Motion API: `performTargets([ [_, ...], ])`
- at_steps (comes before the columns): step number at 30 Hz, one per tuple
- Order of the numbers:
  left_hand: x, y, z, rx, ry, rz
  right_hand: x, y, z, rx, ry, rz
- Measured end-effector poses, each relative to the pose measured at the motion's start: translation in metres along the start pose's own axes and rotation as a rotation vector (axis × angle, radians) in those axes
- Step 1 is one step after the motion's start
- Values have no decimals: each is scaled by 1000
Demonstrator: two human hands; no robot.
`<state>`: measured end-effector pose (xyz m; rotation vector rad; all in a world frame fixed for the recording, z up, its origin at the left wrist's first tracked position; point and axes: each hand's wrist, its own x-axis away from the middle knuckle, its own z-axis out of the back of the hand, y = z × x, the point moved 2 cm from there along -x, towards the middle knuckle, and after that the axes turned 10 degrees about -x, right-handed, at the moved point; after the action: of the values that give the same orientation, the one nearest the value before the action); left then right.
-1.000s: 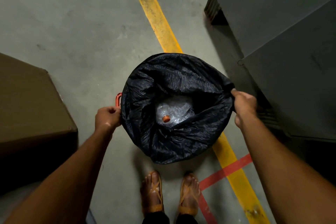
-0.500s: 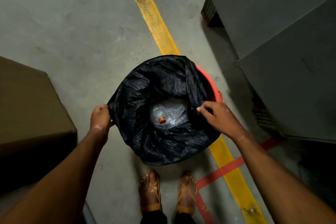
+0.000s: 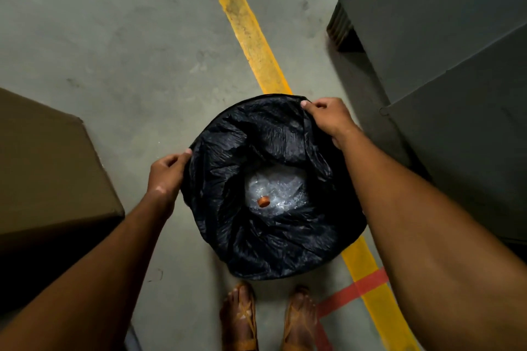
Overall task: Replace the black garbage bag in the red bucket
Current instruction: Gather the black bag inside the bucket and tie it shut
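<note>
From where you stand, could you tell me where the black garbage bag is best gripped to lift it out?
Grip the black garbage bag at its turned-over rim, coming from outside at opposite edges, as the left hand and right hand do now. The film is loose and crumpled, so the taut rim probably gives the firmest pinch; the clear plastic waste sits deep in the middle.

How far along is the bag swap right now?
Early. The old black garbage bag sits in the bucket, which it hides completely, with clear plastic and an orange cap inside. In hand: the left hand and right hand pinch its rim at opposite edges. Left: lifting it out and fitting a fresh bag, none in view.
</note>
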<state>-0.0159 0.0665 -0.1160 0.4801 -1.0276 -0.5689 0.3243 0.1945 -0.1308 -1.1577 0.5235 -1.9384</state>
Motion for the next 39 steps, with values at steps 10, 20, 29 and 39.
performTargets([
  [10, -2, 3, 8, 22, -8, 13, 66, -38, 17, -105, -460, 281],
  [20, 10, 9, 9, 51, -12, -81, 73, -107, -68, 503, -388, 578],
  [29, 29, 4, 25, -110, -54, -268, 124, -137, -149, 611, -572, 731],
  [39, 85, -40, 39, -301, -273, -277, 164, -83, -58, 286, -409, 765],
])
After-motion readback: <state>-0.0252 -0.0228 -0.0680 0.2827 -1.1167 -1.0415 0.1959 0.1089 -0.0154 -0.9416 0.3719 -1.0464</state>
